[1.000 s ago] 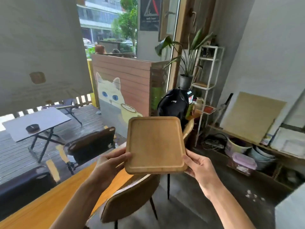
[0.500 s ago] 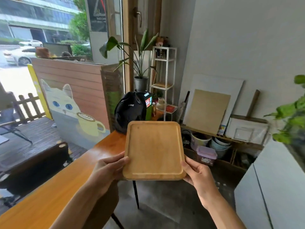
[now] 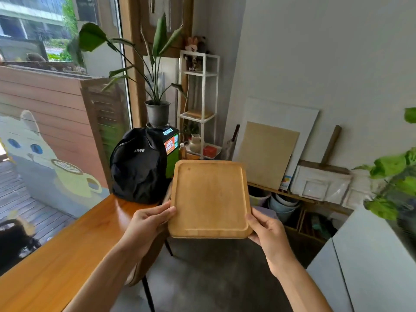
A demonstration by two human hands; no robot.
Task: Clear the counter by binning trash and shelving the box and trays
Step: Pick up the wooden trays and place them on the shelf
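A square wooden tray (image 3: 209,198) with a raised rim is held level in front of me, above the floor beside the wooden counter (image 3: 67,251). My left hand (image 3: 147,224) grips its near left edge, thumb on top. My right hand (image 3: 266,230) grips the near right corner, fingers underneath. A white metal shelf unit (image 3: 203,102) stands in the corner beyond the tray, with a flat wooden item on its middle shelf and a jug and a red box lower down.
A black backpack (image 3: 138,165) sits at the counter's far end beside a green box (image 3: 172,152) and a potted plant (image 3: 157,112). Boards lean on the right wall above a low shelf of buckets (image 3: 283,204). A white cabinet (image 3: 364,262) and leafy plant (image 3: 394,183) stand right. A chair back (image 3: 144,266) sits below my left arm.
The view has swung right, away from the outdoor tables and toward the corner shelf and right wall. Both hands keep the same hold on the tray, which stays centred.
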